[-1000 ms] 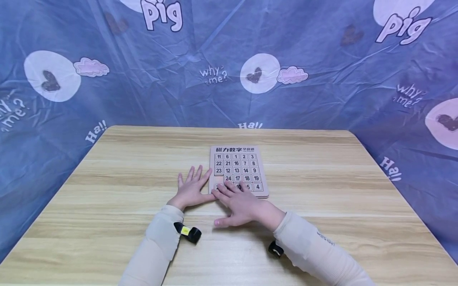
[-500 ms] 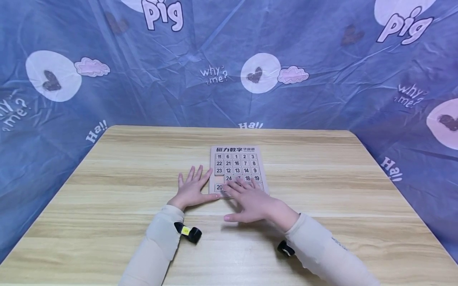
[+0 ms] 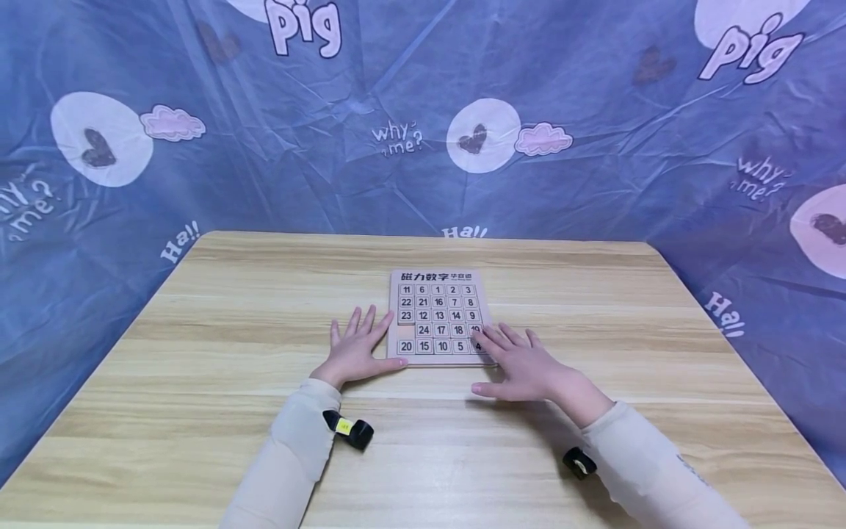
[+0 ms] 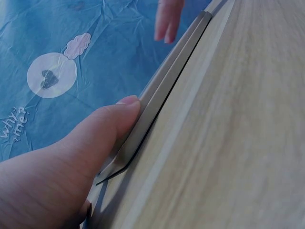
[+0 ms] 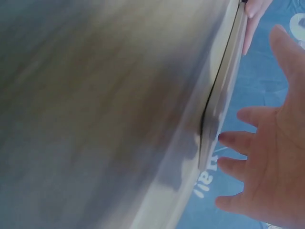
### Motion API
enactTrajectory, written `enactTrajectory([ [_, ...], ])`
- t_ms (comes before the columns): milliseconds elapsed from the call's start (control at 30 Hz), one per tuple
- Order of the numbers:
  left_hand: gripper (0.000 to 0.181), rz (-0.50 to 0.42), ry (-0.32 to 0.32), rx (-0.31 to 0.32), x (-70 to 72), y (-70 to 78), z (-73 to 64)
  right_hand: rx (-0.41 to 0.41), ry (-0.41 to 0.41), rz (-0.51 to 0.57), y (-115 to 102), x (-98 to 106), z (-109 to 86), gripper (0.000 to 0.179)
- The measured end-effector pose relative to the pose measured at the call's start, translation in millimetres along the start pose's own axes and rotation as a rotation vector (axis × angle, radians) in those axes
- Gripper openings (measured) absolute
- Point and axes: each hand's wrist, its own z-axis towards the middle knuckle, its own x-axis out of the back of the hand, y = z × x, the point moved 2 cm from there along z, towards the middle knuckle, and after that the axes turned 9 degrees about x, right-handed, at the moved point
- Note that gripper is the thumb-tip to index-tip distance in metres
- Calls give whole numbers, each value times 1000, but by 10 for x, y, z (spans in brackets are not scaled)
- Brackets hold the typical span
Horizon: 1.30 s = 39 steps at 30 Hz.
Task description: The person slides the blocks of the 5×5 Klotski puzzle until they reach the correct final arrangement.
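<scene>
A number slide puzzle lies flat on the table, its square tiles printed with numbers and a dark title along the top. Its one gap is at the left, between tile 23 and tile 20. My left hand is spread at the puzzle's left side; in the left wrist view the thumb presses on the board's near edge. Over the near right corner is my right hand, fingers spread, partly covering tiles 19 and 4. Whether its fingertips touch the tiles, I cannot tell.
The wood-grain table reaches back to a blue printed cloth hanging behind it. A small black camera sits on each wrist, one by the left sleeve and one by the right sleeve.
My right hand has moved right across the lower rows, from the left corner to the right corner, uncovering tiles 20, 15, 10 and 5. The left hand has barely moved.
</scene>
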Motion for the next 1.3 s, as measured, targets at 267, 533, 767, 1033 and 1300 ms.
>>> enactTrajectory([
  [267, 95, 1, -4, -9, -26, 12, 9, -7, -6, -3, 30, -59, -5, 91],
  [533, 95, 9, -11, -9, -26, 25, 7, 11, -1, -20, -16, -81, 43, 90],
  [767, 95, 21, -8, -7, -27, 9, 18, 49, 12, -32, -64, -92, 111, 92],
  [1033, 94, 19, -10, -1, -19, 2, 15, 71, 11, -35, -100, -100, 177, 92],
  [1300, 94, 20, -6, -2, -13, -8, 17, 84, -1, -28, -147, -81, 212, 92],
])
